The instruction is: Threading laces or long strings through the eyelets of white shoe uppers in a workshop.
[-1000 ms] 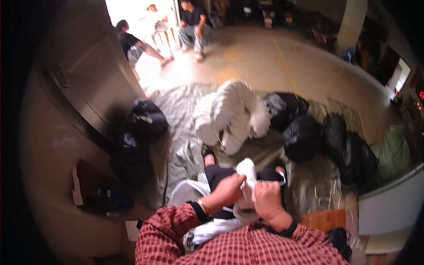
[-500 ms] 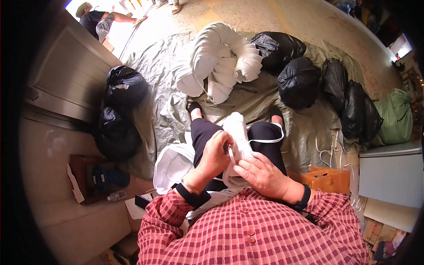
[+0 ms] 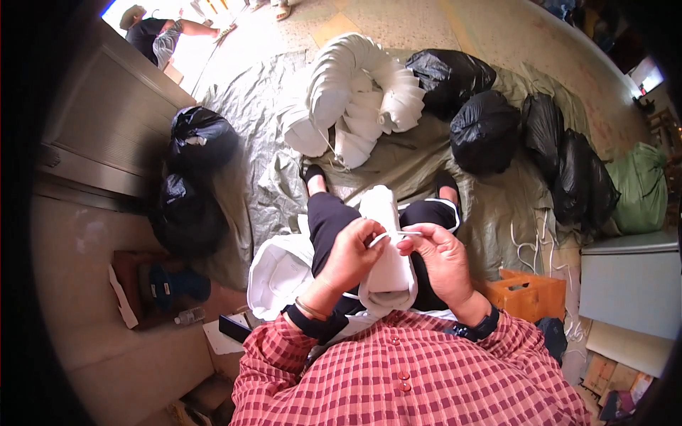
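Note:
Both hands meet above my lap. My left hand (image 3: 353,250) pinches a thin white cord (image 3: 402,233) between thumb and fingers. My right hand (image 3: 447,264) pinches the same cord a little to the right, so a short length runs between them. Under the cord, a long bundle of nested white moulded pieces (image 3: 388,275) lies between my thighs, its far end pointing toward the floor sheet. At my left thigh rests another white moulded piece, cup-like and open (image 3: 278,275). What exactly these pieces are, I cannot tell.
Curved stacks of white nested pieces (image 3: 348,82) lie ahead on a greyish sheet (image 3: 263,170). Black bags (image 3: 485,133) stand right, more black bags (image 3: 190,216) left. A wooden crate (image 3: 529,295) is at my right, a water bottle (image 3: 189,316) at my left. Someone (image 3: 153,35) sits far left.
My right hand has lifted off the white bundle and turned upward, now pinching the cord. The cord has come up across the bundle between both hands.

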{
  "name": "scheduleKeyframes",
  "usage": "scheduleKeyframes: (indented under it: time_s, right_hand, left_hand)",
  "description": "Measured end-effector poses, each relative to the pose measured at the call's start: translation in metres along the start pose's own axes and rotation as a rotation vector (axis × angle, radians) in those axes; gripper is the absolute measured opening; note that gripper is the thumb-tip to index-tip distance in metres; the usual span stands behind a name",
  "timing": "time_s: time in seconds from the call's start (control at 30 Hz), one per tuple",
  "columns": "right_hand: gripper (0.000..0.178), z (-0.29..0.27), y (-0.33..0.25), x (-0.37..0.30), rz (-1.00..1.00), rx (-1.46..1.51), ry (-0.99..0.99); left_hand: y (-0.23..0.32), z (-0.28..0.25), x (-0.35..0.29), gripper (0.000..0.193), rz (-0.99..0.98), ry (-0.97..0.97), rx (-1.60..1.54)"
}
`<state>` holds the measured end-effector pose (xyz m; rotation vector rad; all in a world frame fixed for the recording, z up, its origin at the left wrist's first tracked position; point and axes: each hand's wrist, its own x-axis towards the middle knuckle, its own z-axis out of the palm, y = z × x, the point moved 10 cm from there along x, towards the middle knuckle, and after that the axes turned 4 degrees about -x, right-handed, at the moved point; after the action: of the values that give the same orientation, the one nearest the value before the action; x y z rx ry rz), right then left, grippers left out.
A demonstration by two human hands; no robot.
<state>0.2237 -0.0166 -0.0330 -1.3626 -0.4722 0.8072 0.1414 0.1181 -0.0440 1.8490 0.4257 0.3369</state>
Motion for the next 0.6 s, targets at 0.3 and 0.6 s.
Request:
scheduleKeyframes:
  time_s: [0.3,0.6]
  right_hand:
    - [0.014,-0.02,-0.002,-0.004,0.12,0.274,0.088]
    - [0.018,-0.01,-0.041,-0.014,-0.014,0.021,0.125]
  left_hand:
    - [0.107,0.001,-0.027,0.008,0.212,0.103,-0.257]
    - [0.113,-0.014,-0.038,0.009,0.286,0.3,-0.187]
